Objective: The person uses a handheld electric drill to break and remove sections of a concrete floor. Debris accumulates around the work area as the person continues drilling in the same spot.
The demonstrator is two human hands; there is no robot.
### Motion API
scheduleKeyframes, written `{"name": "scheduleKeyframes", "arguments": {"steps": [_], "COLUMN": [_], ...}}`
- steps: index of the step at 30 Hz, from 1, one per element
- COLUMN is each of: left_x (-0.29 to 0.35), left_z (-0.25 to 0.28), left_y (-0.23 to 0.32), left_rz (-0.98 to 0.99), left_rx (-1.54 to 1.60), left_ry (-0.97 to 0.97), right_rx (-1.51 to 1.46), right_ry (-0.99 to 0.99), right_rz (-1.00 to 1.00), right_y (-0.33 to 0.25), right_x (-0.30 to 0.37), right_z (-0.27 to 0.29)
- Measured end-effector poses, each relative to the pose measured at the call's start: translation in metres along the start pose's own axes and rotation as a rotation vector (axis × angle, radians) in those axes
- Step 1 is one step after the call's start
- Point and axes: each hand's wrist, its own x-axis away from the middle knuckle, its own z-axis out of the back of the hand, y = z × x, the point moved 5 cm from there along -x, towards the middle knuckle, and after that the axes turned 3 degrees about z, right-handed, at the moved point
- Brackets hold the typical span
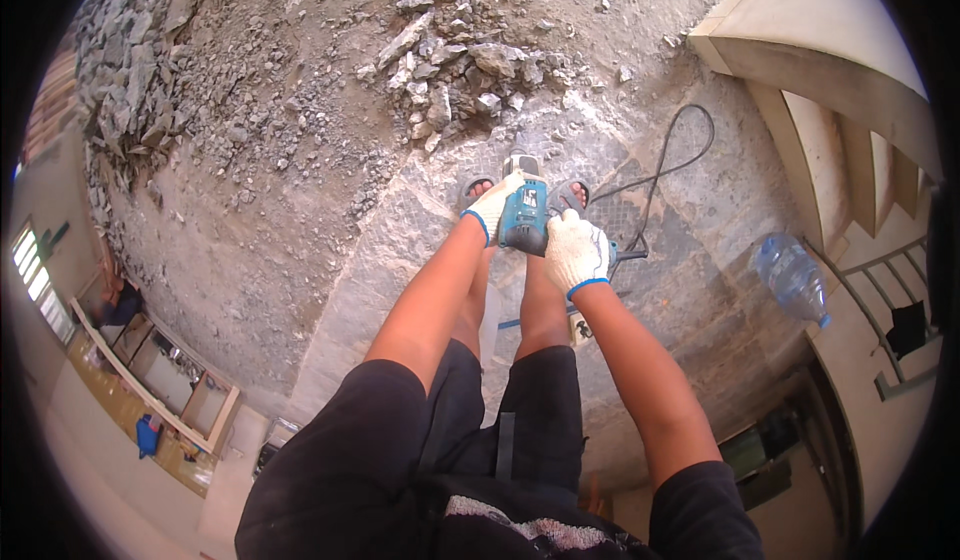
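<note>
A teal and black demolition hammer (526, 212) points away from me, its tip down at the broken edge of the floor between my sandalled feet. My left hand (496, 203), in a white knit glove with a blue cuff, is closed around the left side of its body near the front. My right hand (575, 251), gloved the same way, is closed at the rear handle, which it mostly hides. Dust and rubble blur the tool's bit. A heap of broken concrete chunks (455, 68) lies just beyond the tip.
A black power cable (655, 175) loops over the floor to the right. Further right are a large clear plastic bottle (790, 278), stairs (820, 80) and a metal railing (880, 290). Rubble (130, 70) is piled at the far left; another person (122, 295) is at the left edge.
</note>
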Motion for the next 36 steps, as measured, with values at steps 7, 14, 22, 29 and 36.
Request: {"name": "scheduleKeyframes", "arguments": {"steps": [7,14,22,29,36], "left_x": [-0.017,-0.021,-0.034,-0.090,-0.150], "left_z": [0.004,0.005,-0.012,-0.017,-0.028], "left_y": [-0.003,0.008,0.011,-0.006,-0.038], "left_rz": [-0.020,-0.043,0.014,0.012,-0.023], "left_rx": [0.057,-0.008,-0.105,0.011,0.134], "left_ry": [-0.024,0.006,0.004,-0.028,-0.002], "right_rx": [0.009,-0.018,-0.183,-0.347,-0.268], "right_ry": [0.063,0.043,0.060,0.150,0.229], "right_rz": [0.019,0.011,-0.037,-0.004,0.054], "right_y": [0.005,0.004,0.039,0.125,0.166], "right_x": [-0.007,-0.019,-0.025,-0.031,-0.035], "right_z": [0.000,-0.010,-0.027,-0.060,-0.103]}}
